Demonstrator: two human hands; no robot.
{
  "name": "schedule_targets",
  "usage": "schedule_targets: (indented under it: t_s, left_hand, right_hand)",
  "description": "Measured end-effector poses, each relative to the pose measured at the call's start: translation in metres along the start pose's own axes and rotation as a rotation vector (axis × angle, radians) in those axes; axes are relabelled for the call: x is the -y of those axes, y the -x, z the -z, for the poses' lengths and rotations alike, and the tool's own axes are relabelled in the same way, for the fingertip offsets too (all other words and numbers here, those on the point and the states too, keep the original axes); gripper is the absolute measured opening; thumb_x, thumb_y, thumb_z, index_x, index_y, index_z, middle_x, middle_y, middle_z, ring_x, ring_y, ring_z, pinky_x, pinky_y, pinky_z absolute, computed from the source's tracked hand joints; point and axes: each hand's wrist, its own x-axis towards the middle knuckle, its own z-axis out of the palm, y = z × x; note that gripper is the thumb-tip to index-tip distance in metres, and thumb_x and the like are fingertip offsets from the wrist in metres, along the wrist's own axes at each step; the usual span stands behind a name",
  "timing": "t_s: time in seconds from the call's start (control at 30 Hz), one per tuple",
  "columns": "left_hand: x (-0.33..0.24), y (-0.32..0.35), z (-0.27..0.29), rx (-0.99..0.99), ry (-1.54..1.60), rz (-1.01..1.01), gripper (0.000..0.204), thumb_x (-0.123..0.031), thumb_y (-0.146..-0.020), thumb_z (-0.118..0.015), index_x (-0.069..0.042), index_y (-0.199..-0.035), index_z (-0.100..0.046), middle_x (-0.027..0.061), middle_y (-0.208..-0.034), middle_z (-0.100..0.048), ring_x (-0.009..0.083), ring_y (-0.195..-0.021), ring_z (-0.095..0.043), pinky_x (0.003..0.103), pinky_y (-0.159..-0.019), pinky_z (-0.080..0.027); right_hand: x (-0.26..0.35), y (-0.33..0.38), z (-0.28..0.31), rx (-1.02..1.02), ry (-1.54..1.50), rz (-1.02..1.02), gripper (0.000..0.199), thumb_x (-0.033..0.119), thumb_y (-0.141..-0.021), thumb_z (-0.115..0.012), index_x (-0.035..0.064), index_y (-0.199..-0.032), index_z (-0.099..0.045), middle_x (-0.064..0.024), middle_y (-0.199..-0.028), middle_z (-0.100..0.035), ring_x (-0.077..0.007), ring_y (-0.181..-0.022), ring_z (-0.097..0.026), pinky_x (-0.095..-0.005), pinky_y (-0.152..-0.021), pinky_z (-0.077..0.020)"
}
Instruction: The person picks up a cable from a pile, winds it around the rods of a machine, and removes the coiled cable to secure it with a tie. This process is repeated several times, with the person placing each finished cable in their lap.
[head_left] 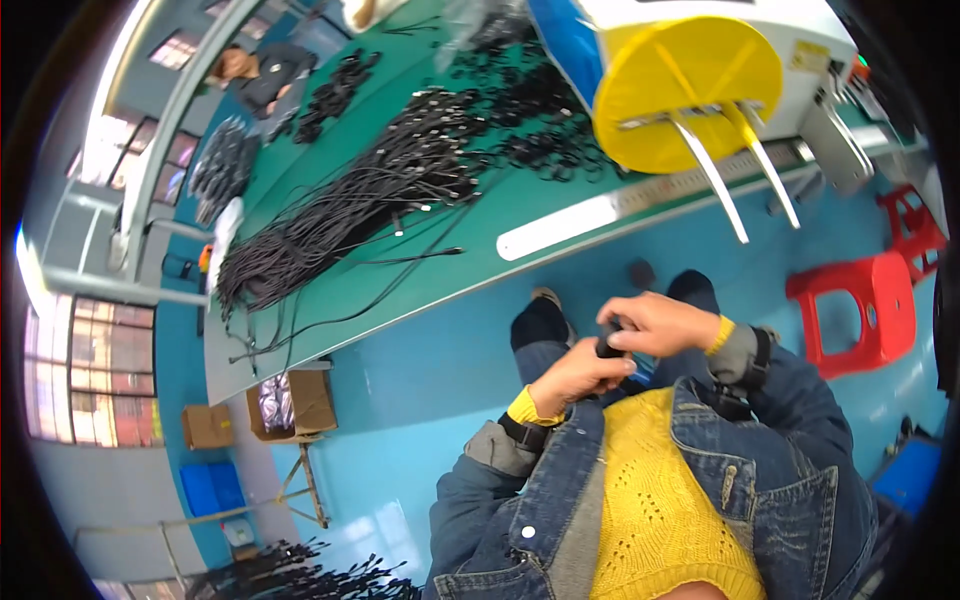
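In front of my lap, a short dark object (pixel 607 342) sits between my two hands; its kind is too small to tell. My left hand (pixel 580 374) is closed around its lower part. From above, my right hand (pixel 655 322) grips it with curled fingers. Both hands are away from the green table (pixel 440 280). On that table a large bundle of black cables (pixel 350 195) with light-coloured plugs lies fanned out. Coiled black cables (pixel 540 120) are heaped behind it.
A white machine with a yellow disc (pixel 650 70) and two metal prongs overhangs the table edge. Along that edge lies a steel ruler (pixel 570 225). Red stools (pixel 865 310) stand at right, cartons (pixel 305 405) at left. A person (pixel 270 75) sits across the table.
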Motion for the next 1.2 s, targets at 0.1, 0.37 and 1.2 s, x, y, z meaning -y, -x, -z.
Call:
schedule_targets:
  t_s: [0.1, 0.37, 1.2]
  left_hand:
    - [-0.008, 0.006, 0.005, -0.103, -0.176, 0.082, 0.018, -0.019, -0.076, -0.066, -0.008, -0.074, -0.053, -0.0024, -0.056, -0.047, 0.0061, -0.046, -0.041, 0.02, -0.043, -0.032]
    - [-0.232, 0.083, 0.145, -0.534, -0.31, -0.79, 0.034, -0.033, -0.086, -0.056, 0.001, -0.085, -0.056, 0.0079, -0.075, -0.057, 0.0152, -0.068, -0.054, 0.027, -0.063, -0.045]
    - [-0.164, 0.138, 0.264, -1.431, -1.823, -0.644, 0.017, -0.018, -0.084, -0.055, -0.004, -0.093, -0.061, 0.0114, -0.094, -0.062, 0.0298, -0.086, -0.059, 0.038, -0.073, -0.046]
  right_hand:
    - [-0.007, 0.008, 0.001, -0.013, -0.058, -0.12, 0.028, 0.023, -0.078, -0.059, 0.0018, -0.095, -0.056, -0.012, -0.062, -0.056, -0.0254, -0.056, -0.056, -0.035, -0.052, -0.0425]
    - [-0.051, 0.042, 0.001, -0.031, -0.079, -0.367, 0.026, 0.02, -0.077, -0.062, -0.0007, -0.092, -0.058, -0.0081, -0.063, -0.056, -0.0173, -0.057, -0.055, -0.03, -0.053, -0.042]
    - [-0.055, 0.029, -0.005, -0.051, -0.045, -0.471, 0.023, 0.016, -0.074, -0.062, -0.0022, -0.087, -0.06, -0.0125, -0.067, -0.059, -0.0198, -0.061, -0.058, -0.031, -0.057, -0.0453]
